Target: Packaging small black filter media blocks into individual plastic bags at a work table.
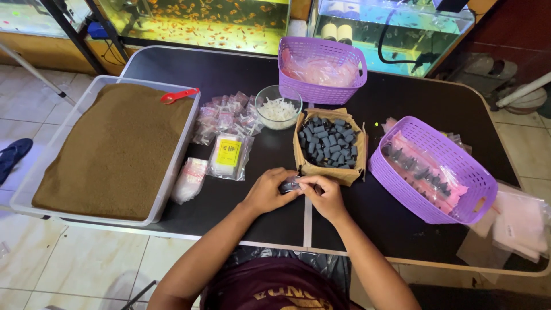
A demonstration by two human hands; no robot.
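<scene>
Black desk (241, 74) surface is seen under both hands, which are brought together near its front edge. A small dark piece (290, 185) is pinched between the left hand (267, 191) and the right hand (326, 195), both closed on it just in front of a cardboard box (338, 172) filled with similar dark cylinders (327, 142). A glass bowl (278, 107) of white bits is set behind the box. Small plastic packets (227, 117) are spread to the left, beside a clear tub (86, 103) of brown granules with a red scoop (179, 95). Two purple baskets (470, 172) of bags are placed behind and to the right.
</scene>
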